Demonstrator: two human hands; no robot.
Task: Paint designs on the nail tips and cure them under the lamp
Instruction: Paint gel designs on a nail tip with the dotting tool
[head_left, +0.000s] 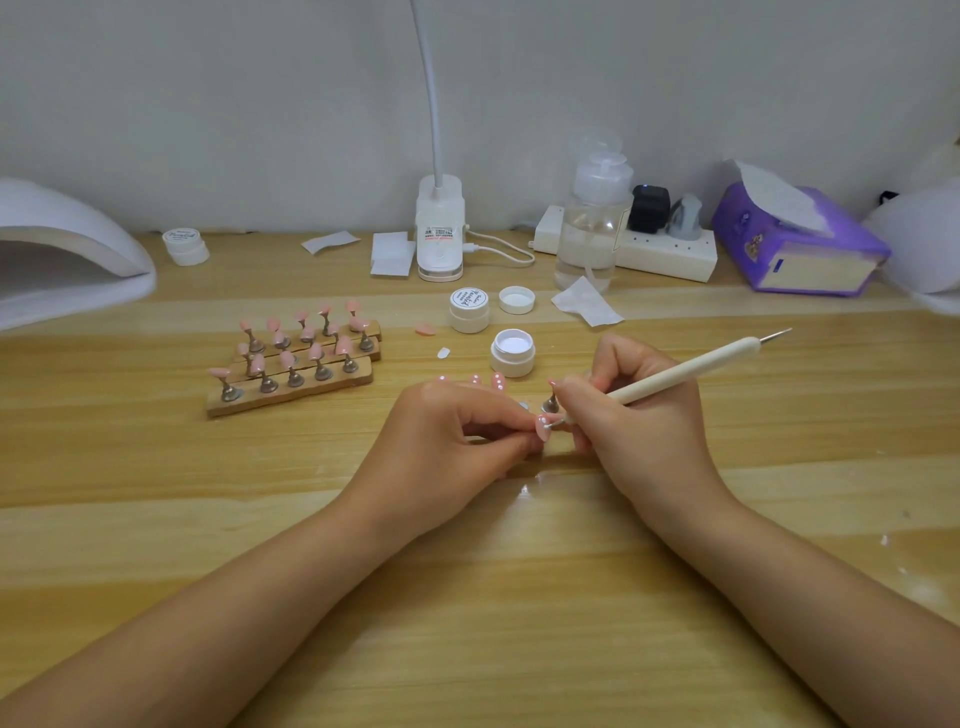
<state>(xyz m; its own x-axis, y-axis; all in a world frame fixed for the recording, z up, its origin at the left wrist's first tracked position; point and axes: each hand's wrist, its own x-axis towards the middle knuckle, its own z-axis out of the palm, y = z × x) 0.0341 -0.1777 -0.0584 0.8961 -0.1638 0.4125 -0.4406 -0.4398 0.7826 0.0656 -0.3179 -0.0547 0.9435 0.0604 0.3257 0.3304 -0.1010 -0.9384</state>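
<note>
Fingers near open gel jar

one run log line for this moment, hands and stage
stage: painting | left hand: pinches nail tip | right hand: grips pen, end on tip | open gel jar behind | lamp far left, unused
</note>
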